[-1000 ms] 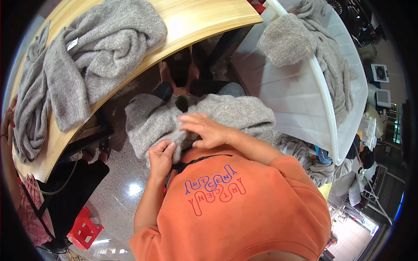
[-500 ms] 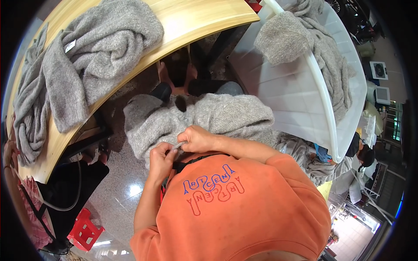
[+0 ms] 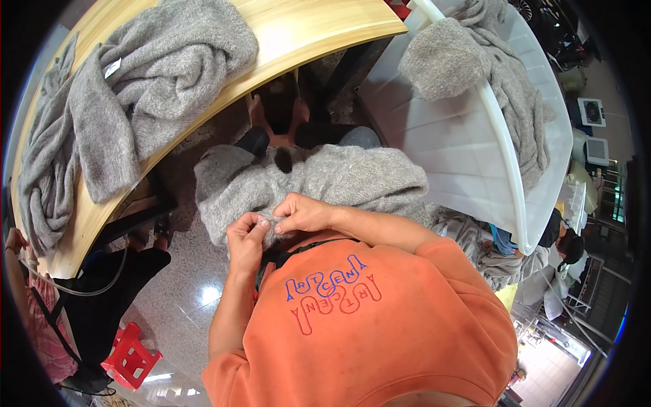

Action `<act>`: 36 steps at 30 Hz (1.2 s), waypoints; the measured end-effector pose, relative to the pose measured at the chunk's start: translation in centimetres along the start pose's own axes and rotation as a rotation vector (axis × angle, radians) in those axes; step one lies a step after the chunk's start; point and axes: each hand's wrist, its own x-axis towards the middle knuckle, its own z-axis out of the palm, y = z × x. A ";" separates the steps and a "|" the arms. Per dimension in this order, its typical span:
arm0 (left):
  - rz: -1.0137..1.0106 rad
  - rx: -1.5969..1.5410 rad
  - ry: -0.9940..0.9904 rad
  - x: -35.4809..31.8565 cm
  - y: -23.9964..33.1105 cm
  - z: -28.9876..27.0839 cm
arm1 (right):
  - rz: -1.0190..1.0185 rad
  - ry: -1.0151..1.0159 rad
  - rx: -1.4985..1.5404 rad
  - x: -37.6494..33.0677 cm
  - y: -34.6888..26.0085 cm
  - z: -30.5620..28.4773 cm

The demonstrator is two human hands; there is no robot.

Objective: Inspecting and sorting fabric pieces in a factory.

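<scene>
A fuzzy grey knitted garment (image 3: 366, 178) lies bunched across my lap. My left hand (image 3: 245, 239) pinches a bit of its near edge between thumb and fingers. Close beside it on the right, my right hand (image 3: 303, 214) is closed on the same edge, knuckles up. Only a short stretch of knit shows between the two hands; any small thread or tool in the fingers is too small to make out. A dark brown patch (image 3: 283, 161) shows at the garment's far side.
A wooden table (image 3: 305, 26) curves across the far left, bearing another grey knitted garment (image 3: 169, 74). A white plastic bin (image 3: 434, 146) with grey knits stands at right; more knits (image 3: 502, 261) lie below it. A red stool (image 3: 132, 356) and another person (image 3: 51, 325) are at left.
My left hand has turned and shifted slightly up, with its thumb now raised. My right hand has moved a little left. The other person at left has shifted.
</scene>
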 end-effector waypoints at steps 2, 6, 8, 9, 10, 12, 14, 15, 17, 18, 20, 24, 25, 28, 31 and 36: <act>-0.027 -0.065 0.011 0.4 -0.8 -0.4 | -0.024 0.095 -0.008 -0.2 0.2 -0.1; -0.059 -0.039 0.002 0.2 -0.4 0.2 | -0.086 0.225 0.000 0.0 1.2 -0.4; -0.009 0.016 0.020 0.1 -1.0 0.3 | -0.061 0.217 -0.004 -0.3 0.1 0.0; 0.042 0.072 0.038 0.0 -1.2 0.4 | -0.035 0.209 -0.009 -0.4 -0.3 0.2; 0.042 0.072 0.036 -0.2 -1.2 0.6 | -0.036 0.212 -0.009 -0.4 -0.3 0.1; 0.176 0.091 0.070 -0.5 -1.1 1.1 | -0.051 0.202 -0.155 -0.4 -0.2 0.0; 0.138 0.062 0.059 -0.6 -0.6 1.4 | -0.075 0.230 -0.178 -0.4 -0.3 -0.1; 0.101 0.033 0.051 -0.6 -0.4 1.6 | -0.099 0.255 -0.201 -0.4 -0.3 -0.2; 0.044 0.092 0.004 -0.4 -0.3 1.3 | -0.083 0.231 -0.140 -0.7 -0.3 -0.4; -0.014 0.152 -0.036 -0.2 -0.2 1.2 | -0.067 0.201 -0.079 -0.9 -0.3 -0.5; -0.017 0.132 -0.050 -0.3 0.1 1.1 | -0.093 0.161 -0.139 -1.0 -0.3 -0.9; -0.084 -0.041 -0.109 -0.4 0.7 1.0 | -0.485 0.186 -0.922 -1.9 -1.7 -3.6; -0.084 -0.041 -0.109 -0.4 0.8 0.9 | -0.413 0.204 -1.057 -2.6 -1.8 -5.1; -0.165 -0.189 -0.202 -0.2 0.0 0.2 | 0.275 0.147 -1.396 -4.4 -3.3 -8.5; -0.174 -0.179 -0.180 -0.1 -0.9 -0.4 | 0.267 0.180 -1.345 -5.2 -3.8 -10.1; -0.180 -0.287 -0.151 0.0 0.2 -0.1 | -0.263 0.408 -1.103 -5.6 -3.0 -9.0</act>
